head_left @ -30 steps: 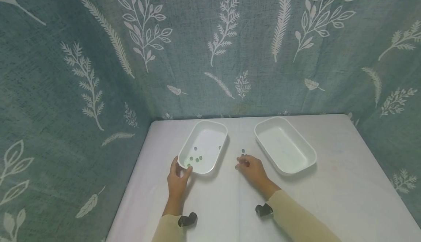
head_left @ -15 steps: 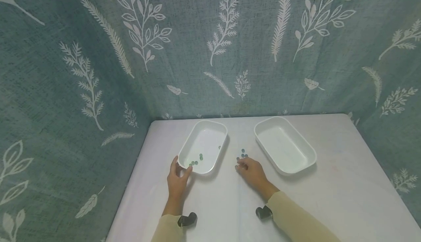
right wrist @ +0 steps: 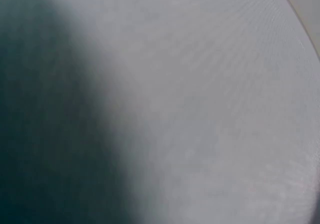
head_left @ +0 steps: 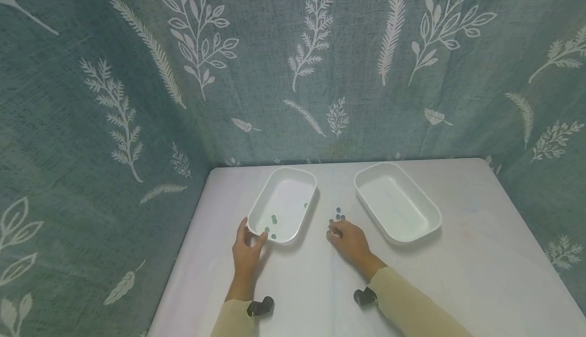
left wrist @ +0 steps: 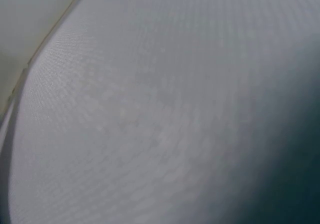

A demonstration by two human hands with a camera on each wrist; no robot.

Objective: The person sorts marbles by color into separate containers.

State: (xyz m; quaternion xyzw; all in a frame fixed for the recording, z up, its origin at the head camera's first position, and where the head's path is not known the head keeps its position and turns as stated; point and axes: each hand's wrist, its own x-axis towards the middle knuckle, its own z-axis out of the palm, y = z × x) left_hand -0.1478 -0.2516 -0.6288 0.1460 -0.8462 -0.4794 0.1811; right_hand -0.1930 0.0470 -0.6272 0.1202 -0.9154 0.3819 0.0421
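Left hand (head_left: 247,254) grips white tray (head_left: 290,192); right hand (head_left: 351,243) beside small beads (head_left: 338,209).

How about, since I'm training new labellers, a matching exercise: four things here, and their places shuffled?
Things
1. small round green pieces
2. small round blue-grey pieces
3. bare left hand
4. teal leaf-print fabric

Places
A. beyond the far edge of the white table
B. gripping the near-left corner of the white rectangular left tray
C. on the table, between the left tray and the white rectangular right tray
D. inside the left tray

Pairs: 1-D, 2-C, 3-B, 4-A
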